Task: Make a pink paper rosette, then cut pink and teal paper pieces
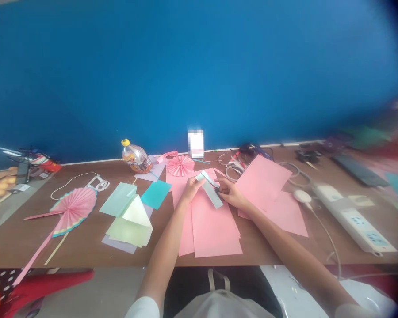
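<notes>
My left hand (193,189) pinches the upper left end of a folded pale blue paper strip (212,196) above the pink sheets (215,234). My right hand (231,192) is closed on what look like small dark scissors (218,190). Their narrow blade lies along the strip's upper right side, and the fingers partly cover the handles. Behind my hands lies a pleated pink paper rosette (181,166). To the right, more pink sheets (263,181) overlap beside my right forearm.
Pale green paper (129,229) and a teal sheet (156,194) lie left of my hands. Farther left is a pink paper fan (74,207). A yellow-capped bottle (135,157) stands near the blue wall. A white power strip (354,218) and cables occupy the right.
</notes>
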A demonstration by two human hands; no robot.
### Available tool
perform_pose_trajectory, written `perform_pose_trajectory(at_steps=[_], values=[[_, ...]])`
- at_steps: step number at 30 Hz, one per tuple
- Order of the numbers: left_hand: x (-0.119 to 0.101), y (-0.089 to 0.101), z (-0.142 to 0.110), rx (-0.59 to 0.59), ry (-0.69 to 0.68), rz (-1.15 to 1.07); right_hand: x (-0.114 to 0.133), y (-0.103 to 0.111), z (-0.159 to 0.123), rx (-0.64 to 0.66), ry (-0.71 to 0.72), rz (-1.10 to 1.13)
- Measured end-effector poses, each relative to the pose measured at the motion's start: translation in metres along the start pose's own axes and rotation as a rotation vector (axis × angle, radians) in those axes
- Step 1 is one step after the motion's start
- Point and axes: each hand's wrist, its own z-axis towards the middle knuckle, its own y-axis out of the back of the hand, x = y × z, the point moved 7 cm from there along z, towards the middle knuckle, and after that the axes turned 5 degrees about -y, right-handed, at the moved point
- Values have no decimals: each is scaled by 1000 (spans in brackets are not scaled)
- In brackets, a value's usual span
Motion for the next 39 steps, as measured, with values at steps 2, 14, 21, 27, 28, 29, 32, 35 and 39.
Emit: perform_pose_trajectory(at_steps=[2,14,21,27,28,29,32,35,39], values=[[0,0,0,-1,-8,4,1,0,0,-1,5,11],[3,6,4,-93,-14,43,-8,10,6,-153,1,153],[9,10,5,-162,-2,43,-4,14,7,-173,40,206],[11,8,5,-123,-11,43,-5,6,8,-132,42,145],[11,8,5,-121,-11,38,-4,7,8,-158,53,127],[11,8,5,-123,-10,36,-4,9,7,-187,64,107],[12,9,5,-132,-4,44,-3,13,6,-240,68,61],[11,10,6,-134,-9,49,-4,9,7,-192,44,76],[2,3,4,-52,-53,30,-6,7,8,-168,25,133]])
